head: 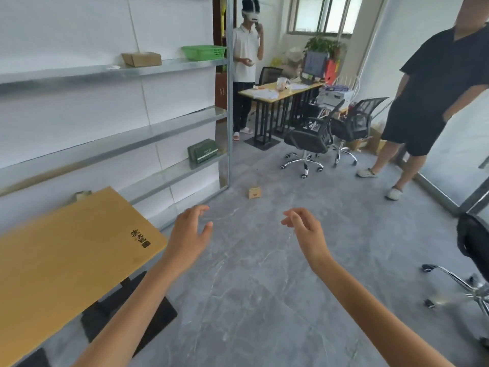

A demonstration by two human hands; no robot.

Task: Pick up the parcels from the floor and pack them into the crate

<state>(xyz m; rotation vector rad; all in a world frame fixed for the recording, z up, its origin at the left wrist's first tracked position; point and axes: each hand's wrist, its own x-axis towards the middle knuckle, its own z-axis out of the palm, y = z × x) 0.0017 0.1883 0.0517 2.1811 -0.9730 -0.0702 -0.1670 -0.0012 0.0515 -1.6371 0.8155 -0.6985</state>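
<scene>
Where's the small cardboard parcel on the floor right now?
In the head view, the small parcel sits on the grey floor ahead, beside the shelving post, beyond both open hands.

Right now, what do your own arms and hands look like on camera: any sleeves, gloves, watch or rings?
Both forearms are bare as far as the frame shows; no sleeve reaches into view. The left hand and right hand wear no gloves, and I see no watch, bracelet or rings on either wrist or finger.
</scene>
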